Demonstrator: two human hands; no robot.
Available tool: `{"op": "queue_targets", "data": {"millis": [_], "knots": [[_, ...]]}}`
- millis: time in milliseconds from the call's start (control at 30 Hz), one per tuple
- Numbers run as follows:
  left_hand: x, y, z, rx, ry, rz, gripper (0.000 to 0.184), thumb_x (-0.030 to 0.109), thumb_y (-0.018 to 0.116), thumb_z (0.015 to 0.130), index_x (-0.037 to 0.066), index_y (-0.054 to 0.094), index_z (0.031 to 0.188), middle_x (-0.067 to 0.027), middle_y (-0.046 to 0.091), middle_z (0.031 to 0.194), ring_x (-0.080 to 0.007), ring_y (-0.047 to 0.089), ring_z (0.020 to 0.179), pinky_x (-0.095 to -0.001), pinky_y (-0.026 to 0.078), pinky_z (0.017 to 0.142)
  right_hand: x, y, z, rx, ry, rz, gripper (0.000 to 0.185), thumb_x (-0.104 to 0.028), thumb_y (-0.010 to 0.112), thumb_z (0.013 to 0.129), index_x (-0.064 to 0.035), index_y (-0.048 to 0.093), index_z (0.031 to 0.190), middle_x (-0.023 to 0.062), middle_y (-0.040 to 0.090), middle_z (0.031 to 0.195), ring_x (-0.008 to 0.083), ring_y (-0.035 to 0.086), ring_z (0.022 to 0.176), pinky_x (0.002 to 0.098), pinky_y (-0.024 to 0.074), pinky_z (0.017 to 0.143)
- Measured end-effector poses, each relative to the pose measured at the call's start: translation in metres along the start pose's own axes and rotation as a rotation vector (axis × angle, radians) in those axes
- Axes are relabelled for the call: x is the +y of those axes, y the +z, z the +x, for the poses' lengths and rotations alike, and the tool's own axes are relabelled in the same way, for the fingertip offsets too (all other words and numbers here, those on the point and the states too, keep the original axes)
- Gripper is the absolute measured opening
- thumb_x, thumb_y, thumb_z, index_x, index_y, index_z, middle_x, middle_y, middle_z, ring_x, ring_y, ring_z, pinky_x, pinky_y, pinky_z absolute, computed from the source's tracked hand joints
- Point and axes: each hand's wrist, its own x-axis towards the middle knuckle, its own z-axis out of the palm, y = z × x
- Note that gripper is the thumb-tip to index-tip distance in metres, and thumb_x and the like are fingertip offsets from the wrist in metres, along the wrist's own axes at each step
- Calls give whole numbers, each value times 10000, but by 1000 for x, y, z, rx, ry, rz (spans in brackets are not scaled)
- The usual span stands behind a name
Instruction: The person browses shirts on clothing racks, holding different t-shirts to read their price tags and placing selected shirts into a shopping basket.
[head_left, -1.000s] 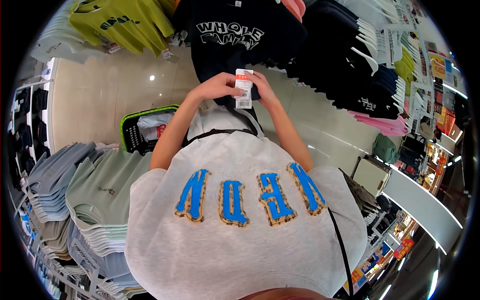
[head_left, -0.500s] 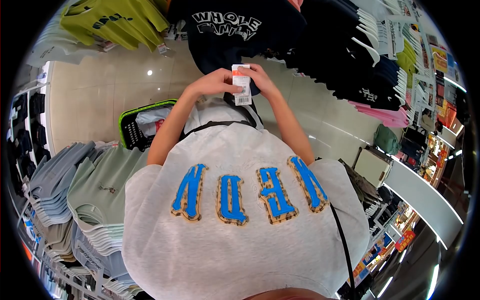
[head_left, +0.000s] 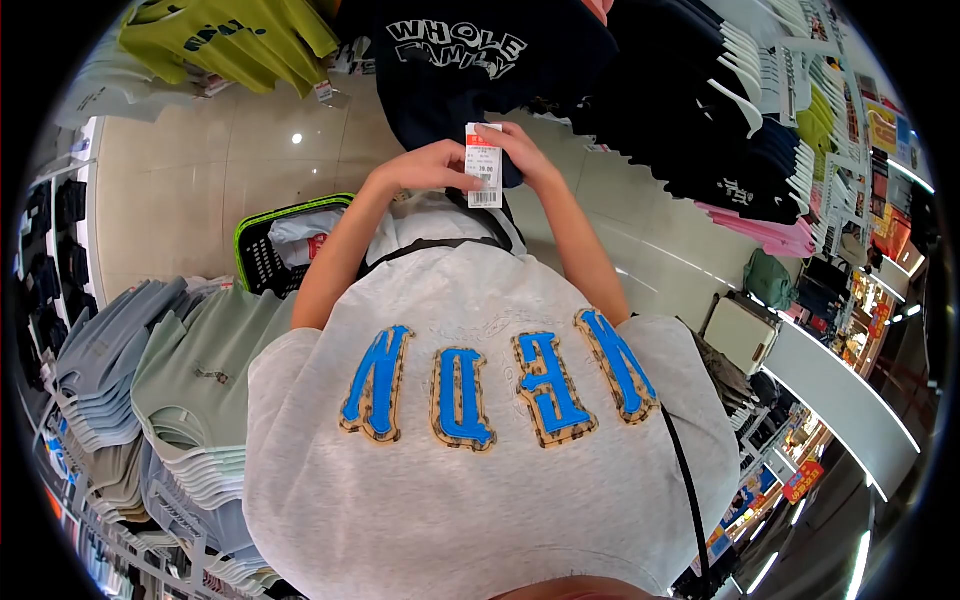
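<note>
Beneath everything, a glossy tiled floor (head_left: 160, 200) spreads between the racks of a clothing shop. Over it, nearest the camera, bulges the person's own light grey T-shirt (head_left: 480, 520), with big blue letters (head_left: 565, 390) across the chest, upside down from this view. Ahead to the right hangs a dense row of black T-shirts (head_left: 660, 110) on white hangers (head_left: 740, 105). Straight ahead, beside that row, a navy T-shirt (head_left: 430, 100) faces the person, printed WHOLE FAMILY in white; its lower part runs down behind the hands. To the left, pale green T-shirts (head_left: 195, 375) hang close together, and a yellow-green T-shirt (head_left: 240, 40) shows at the upper left. Smaller is the black shopping basket with a bright green rim (head_left: 290, 209), partly hidden by the left forearm; a white bundle (head_left: 300, 235) lies inside.

Both hands meet in front of the navy T-shirt, grasping one price tag. The left hand (head_left: 430, 165) pinches its lower half, thumb across the front; the right hand (head_left: 522, 155) grips its upper right edge. Upright between them, the white price tag (head_left: 484, 165) bears a red-orange band on top and a barcode near the bottom.
</note>
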Motion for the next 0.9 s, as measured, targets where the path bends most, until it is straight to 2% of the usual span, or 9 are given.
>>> {"op": "queue_targets", "data": {"millis": [33, 167, 267, 333, 433, 533, 667, 767, 900], "knots": [[0, -1, 0, -1, -1, -1, 234, 172, 650, 855, 8, 648, 1021, -16, 648, 921, -84, 568, 840, -251, 457, 780, 5, -5, 5, -107, 6, -9, 331, -353, 631, 849, -26, 639, 900, 39, 646, 805, 107, 607, 705, 250, 479, 626], [1, -1, 0, -12, -1, 35, 226, 177, 643, 858, 8, 647, 1007, -13, 644, 905, -83, 562, 824, -250, 455, 765, 5, -3, 6, -62, -10, -9, 315, -356, 629, 849, -41, 639, 849, 25, 635, 759, 100, 601, 671, 246, 471, 600], [2, -2, 0, -13, 0, 18, 226, 179, 643, 858, 9, 645, 1008, -11, 643, 907, -83, 564, 826, -251, 455, 766, 2, 1, 1, -38, 8, 0, 356, -356, 646, 834, -17, 621, 937, 46, 635, 814, 115, 607, 717, 255, 485, 637], [2, -2, 0, -27, -4, 9, 229, 181, 645, 858, 10, 645, 1012, -11, 644, 911, -83, 566, 830, -250, 456, 770, -1, 9, -6, 155, 13, 48, 437, -353, 665, 817, 9, 575, 1047, 79, 628, 910, 133, 607, 796, 270, 497, 698], [3, 0, -1, -36, 9, -46, 236, 182, 651, 856, 12, 644, 1019, -14, 646, 924, -84, 571, 842, -251, 458, 779, 17, -6, 6, 54, 24, 59, 519, -348, 675, 808, 27, 519, 1131, 105, 610, 992, 146, 598, 870, 284, 496, 756], [3, -1, 0, -54, 7, -63, 241, 181, 658, 852, 13, 644, 1024, -17, 648, 938, -87, 576, 860, -253, 460, 799, 5, 6, -7, 132, 0, 85, 511, -345, 666, 815, 26, 520, 1135, 101, 609, 993, 142, 594, 880, 278, 489, 767], [1, 0, 0, -45, 4, -76, 251, 178, 661, 851, 9, 639, 1035, -18, 647, 953, -90, 578, 877, -254, 462, 819, 15, -1, 0, 67, -25, 118, 506, -347, 648, 826, 22, 514, 1146, 92, 607, 987, 140, 590, 881, 274, 475, 800], [0, -1, -1, -45, 6, -82, 254, 179, 663, 850, 8, 636, 1036, -20, 645, 959, -93, 580, 886, -256, 462, 826, 28, -7, 10, 59, -46, 88, 441, -349, 619, 839, 11, 549, 1083, 72, 609, 953, 130, 579, 860, 266, 453, 811], [2, 0, -2, -44, 4, -89, 260, 188, 671, 845, 15, 632, 1035, -24, 642, 972, -98, 581, 903, -261, 461, 841, 11, 1, 2, 25, -80, 3, 351, -356, 559, 859, -9, 597, 898, 61, 609, 871, 119, 553, 804, 265, 433, 761]]}}
